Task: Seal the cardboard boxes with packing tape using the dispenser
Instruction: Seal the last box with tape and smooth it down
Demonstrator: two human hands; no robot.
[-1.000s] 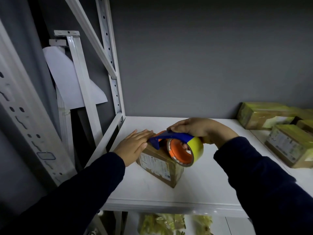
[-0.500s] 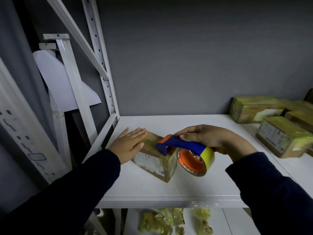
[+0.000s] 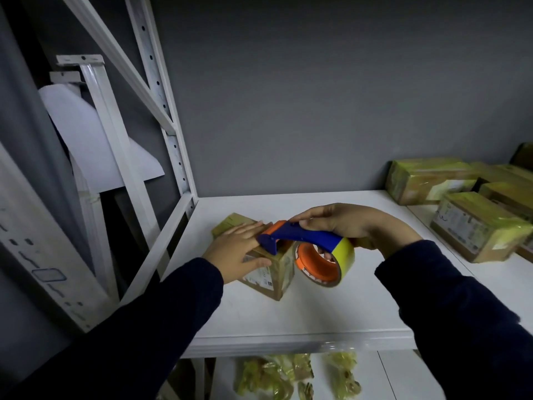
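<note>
Pressing left hand (image 3: pixel 235 255) flat on cardboard box (image 3: pixel 269 277), farther across top than half second ago, fingertips meeting tape dispenser (image 3: pixel 305 238); gripping its handle with right hand (image 3: pixel 343 223).

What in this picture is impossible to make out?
Head view:
- Top of the small box: covered by the left hand and tape dispenser, so any tape laid there is hidden.
- Its label: print too small to read.
- Fingers of the right hand: mostly hidden inside the tape roll.
- The stacked boxes: cut off by the right edge.
- The crumpled wrap: partly hidden by the shelf, cut by the bottom edge.
</note>
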